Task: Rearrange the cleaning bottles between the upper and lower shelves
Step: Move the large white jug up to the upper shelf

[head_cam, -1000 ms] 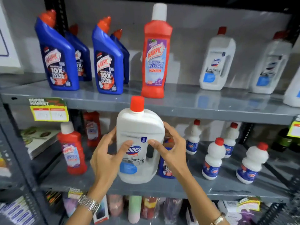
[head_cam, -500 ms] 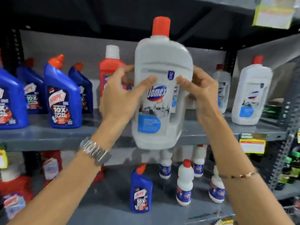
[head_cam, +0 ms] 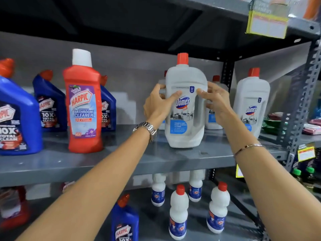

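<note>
On the upper shelf (head_cam: 121,160), near its front edge, a white Domex bottle (head_cam: 185,108) with a red cap stands upright, its base apparently down on the grey metal, between the red Harpic bathroom cleaner (head_cam: 83,105) to one side and another white Domex bottle (head_cam: 251,103) to the other. Left hand (head_cam: 157,105) and right hand (head_cam: 216,100) close on opposite flanks of the bottle at label height, thumbs laid across the front face and fingers curled round the back; both hands are clamped on it, neither has let go. More white bottles stand partly hidden behind it. Blue Harpic bottles (head_cam: 17,119) fill the left end of the same shelf. On the lower shelf (head_cam: 243,214), small white bottles with blue labels (head_cam: 178,211) and one blue Harpic bottle (head_cam: 125,221) are upright.

Handling, as a judgement: the bottle is large, seemingly full and therefore heavy, which fits the two-handed hold. Its plastic walls look stiff but smooth and somewhat slippery, so a squeeze on the broad sides, or a grasp through the moulded handle recess on its right edge, would be the secure places to take hold; the narrow neck below the cap offers less control. Release calls for the base to sit flat, clear of its neighbours.
</note>
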